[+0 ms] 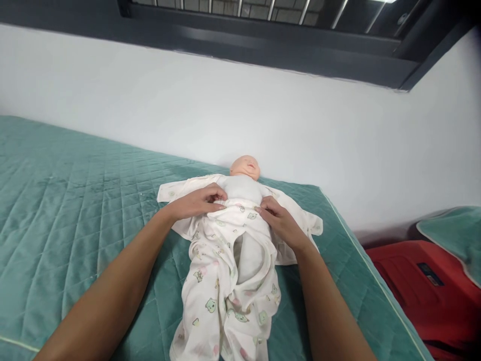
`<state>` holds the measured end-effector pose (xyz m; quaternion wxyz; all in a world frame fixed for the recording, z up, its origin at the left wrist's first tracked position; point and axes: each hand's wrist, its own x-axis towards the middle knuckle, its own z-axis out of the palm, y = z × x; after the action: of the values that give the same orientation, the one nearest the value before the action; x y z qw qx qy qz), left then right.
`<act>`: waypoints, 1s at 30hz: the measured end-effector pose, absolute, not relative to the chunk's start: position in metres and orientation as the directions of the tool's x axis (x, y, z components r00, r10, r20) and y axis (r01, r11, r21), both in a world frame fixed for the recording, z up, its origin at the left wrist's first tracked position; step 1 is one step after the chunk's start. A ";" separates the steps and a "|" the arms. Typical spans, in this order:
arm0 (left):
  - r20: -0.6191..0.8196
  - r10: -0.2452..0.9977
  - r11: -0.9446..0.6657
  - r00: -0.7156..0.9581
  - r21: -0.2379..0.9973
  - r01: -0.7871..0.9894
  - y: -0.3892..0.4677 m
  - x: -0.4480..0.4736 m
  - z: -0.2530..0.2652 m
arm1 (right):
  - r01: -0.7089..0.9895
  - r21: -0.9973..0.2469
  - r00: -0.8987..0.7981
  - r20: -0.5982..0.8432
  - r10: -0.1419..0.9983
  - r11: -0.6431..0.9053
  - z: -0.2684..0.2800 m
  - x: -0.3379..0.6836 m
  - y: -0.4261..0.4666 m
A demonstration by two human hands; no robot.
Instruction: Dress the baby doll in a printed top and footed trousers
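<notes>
Both trouser legs (pixel 206 306) partly offscreen

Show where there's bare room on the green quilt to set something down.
Widest: the quilt between the left arm and wall. Narrower: the strip between the right arm and the quilt's right edge. Crowded: the middle, with doll, shirt, trousers, left hand and right hand.

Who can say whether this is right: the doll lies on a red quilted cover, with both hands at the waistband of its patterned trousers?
Not quite: the quilted cover is green, not red, as the head view shows. The doll lies there, left hand and right hand at the waistband of its patterned trousers.
</notes>
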<state>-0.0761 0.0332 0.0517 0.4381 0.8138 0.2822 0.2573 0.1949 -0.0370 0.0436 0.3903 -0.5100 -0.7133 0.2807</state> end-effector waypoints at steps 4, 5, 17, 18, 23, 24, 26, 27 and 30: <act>0.179 0.690 -0.461 0.701 0.855 0.236 0.033 -0.075 0.052 | 0.502 -0.804 -0.207 0.246 0.947 0.319 0.044 0.198 -0.037; 0.185 0.692 -0.463 0.697 0.856 0.232 0.033 -0.074 0.051 | 0.499 -0.806 -0.215 0.241 0.946 0.318 0.043 0.199 -0.037; 0.271 0.642 -0.561 0.718 0.803 0.199 0.034 -0.075 0.051 | 0.431 -0.839 -0.222 0.258 0.940 0.333 0.037 0.203 -0.035; 0.273 0.629 -0.573 0.728 0.795 0.198 0.035 -0.075 0.051 | 0.424 -0.841 -0.221 0.265 0.938 0.338 0.036 0.202 -0.035; 0.231 0.646 -0.555 0.728 0.797 0.239 0.034 -0.074 0.052 | 0.433 -0.836 -0.215 0.267 0.939 0.337 0.036 0.203 -0.036; 0.227 0.658 -0.547 0.718 0.800 0.249 0.033 -0.074 0.052 | 0.442 -0.834 -0.221 0.256 0.941 0.331 0.037 0.203 -0.037; 0.251 0.681 -0.555 0.688 0.790 0.261 0.031 -0.073 0.051 | 0.455 -0.830 -0.242 0.234 0.942 0.323 0.040 0.205 -0.038; 0.273 0.690 -0.565 0.670 0.781 0.264 0.030 -0.072 0.050 | 0.459 -0.828 -0.251 0.229 0.941 0.323 0.041 0.205 -0.039; 0.338 0.703 -0.593 0.626 0.765 0.252 0.028 -0.069 0.047 | 0.459 -0.820 -0.240 0.256 0.936 0.342 0.041 0.205 -0.039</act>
<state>-0.0686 0.0278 0.0468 0.3481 0.8317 0.2870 0.3236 0.2051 -0.0389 0.0409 0.3843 -0.4821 -0.7234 0.3107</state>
